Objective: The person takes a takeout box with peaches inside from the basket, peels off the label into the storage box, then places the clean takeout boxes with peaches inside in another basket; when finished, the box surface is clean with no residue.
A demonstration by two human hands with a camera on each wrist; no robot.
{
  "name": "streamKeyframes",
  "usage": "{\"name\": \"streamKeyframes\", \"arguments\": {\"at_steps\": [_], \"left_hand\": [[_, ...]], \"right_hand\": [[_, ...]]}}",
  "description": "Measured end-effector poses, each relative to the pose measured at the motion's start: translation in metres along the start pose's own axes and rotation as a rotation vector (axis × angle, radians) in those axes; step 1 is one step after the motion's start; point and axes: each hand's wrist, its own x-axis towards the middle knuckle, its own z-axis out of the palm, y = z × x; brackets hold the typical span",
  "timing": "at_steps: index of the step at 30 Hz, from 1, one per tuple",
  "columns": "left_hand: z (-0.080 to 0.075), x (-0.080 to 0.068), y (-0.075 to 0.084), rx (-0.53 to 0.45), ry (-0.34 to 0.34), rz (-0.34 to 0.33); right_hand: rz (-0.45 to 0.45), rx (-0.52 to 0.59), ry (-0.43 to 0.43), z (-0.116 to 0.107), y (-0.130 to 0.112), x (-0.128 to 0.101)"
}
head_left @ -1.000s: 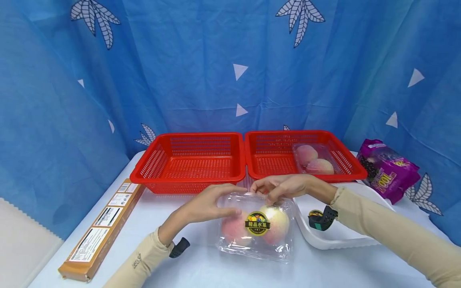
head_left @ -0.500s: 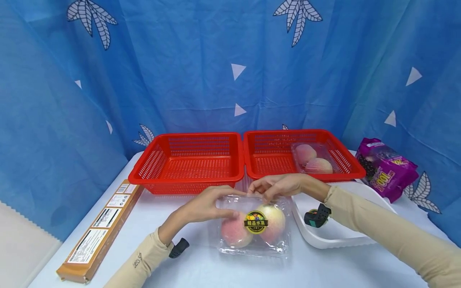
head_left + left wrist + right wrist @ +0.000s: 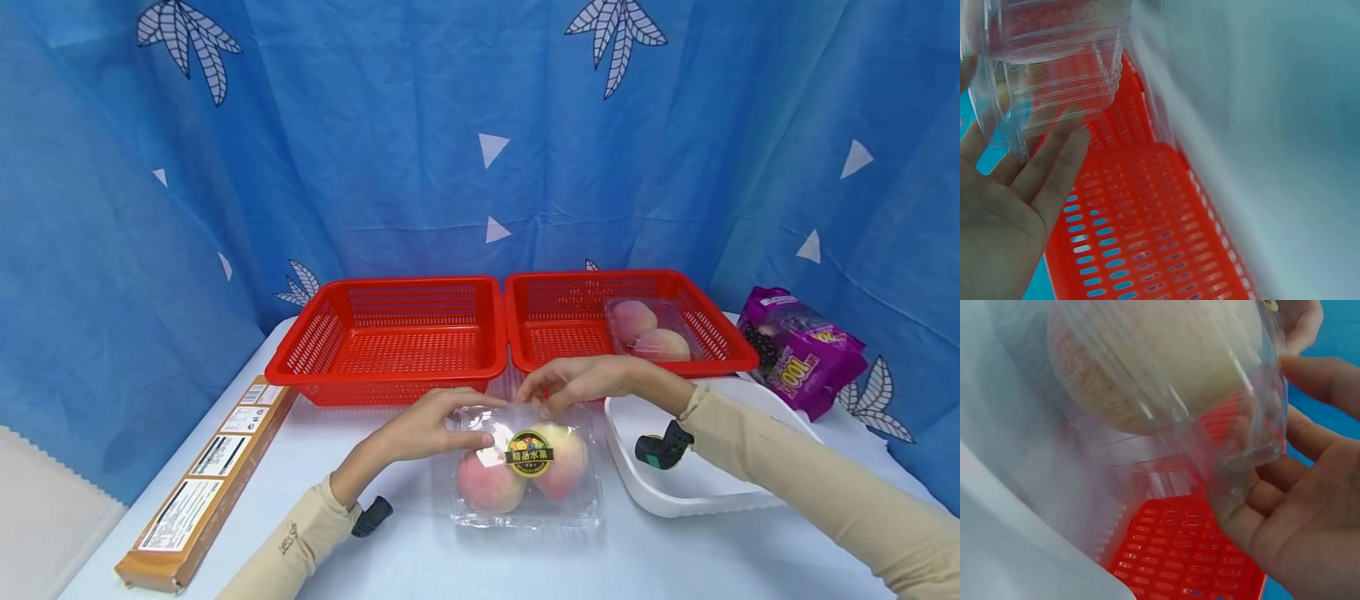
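A clear plastic peach box (image 3: 525, 492) with two peaches and a round sticker lies on the white table in front of me. My left hand (image 3: 480, 417) holds its far left corner, thumb on the lid and fingers behind the edge. In the left wrist view those fingers (image 3: 1054, 169) lie against the box's wall (image 3: 1054, 81). My right hand (image 3: 542, 396) pinches the far edge near the middle. In the right wrist view its fingers (image 3: 1297, 506) curl under the box's rim (image 3: 1241, 456), with a peach (image 3: 1147, 362) showing through the plastic.
Two red baskets stand side by side behind the box, the left one (image 3: 386, 333) bare, the right one (image 3: 570, 325) holding another peach box (image 3: 648, 333). A white tray (image 3: 705, 487) sits at the right, a purple bag (image 3: 798, 354) beyond it. A long brown carton (image 3: 202, 483) lies at the left.
The peach box has settled lower and flatter on the table and sits a little farther from me. Both hands stay on its far edge and have drawn back slightly with it.
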Motion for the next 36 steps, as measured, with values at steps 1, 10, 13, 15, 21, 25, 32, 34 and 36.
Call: {"name": "streamKeyframes", "arguments": {"at_steps": [1,10,13,15,21,25,32,34,36], "left_hand": [[0.000,0.000,-0.001,-0.002,-0.001,-0.004],[0.006,0.001,-0.013,-0.050,-0.011,-0.029],[0.008,0.001,-0.017,-0.069,-0.017,-0.030],[0.010,0.001,-0.019,-0.075,-0.018,-0.027],[0.014,0.002,-0.024,-0.082,-0.027,-0.038],[0.015,0.003,-0.025,-0.089,-0.034,-0.041],[0.016,0.004,-0.026,-0.078,-0.045,-0.049],[0.017,0.004,-0.026,-0.079,-0.051,-0.056],[0.018,0.005,-0.026,-0.081,-0.059,-0.060]], "right_hand": [[0.006,-0.010,0.012,0.001,0.000,0.000],[0.025,-0.086,0.084,0.007,-0.002,-0.003],[0.042,-0.111,0.094,0.010,-0.003,-0.003],[0.046,-0.142,0.095,0.012,-0.003,-0.004],[0.056,-0.216,0.102,0.018,-0.009,-0.004],[0.063,-0.287,0.130,0.021,-0.016,-0.005],[0.034,-0.466,0.236,0.034,-0.028,-0.005],[0.022,-0.488,0.262,0.038,-0.029,-0.004],[0.007,-0.502,0.285,0.042,-0.029,-0.003]]}}
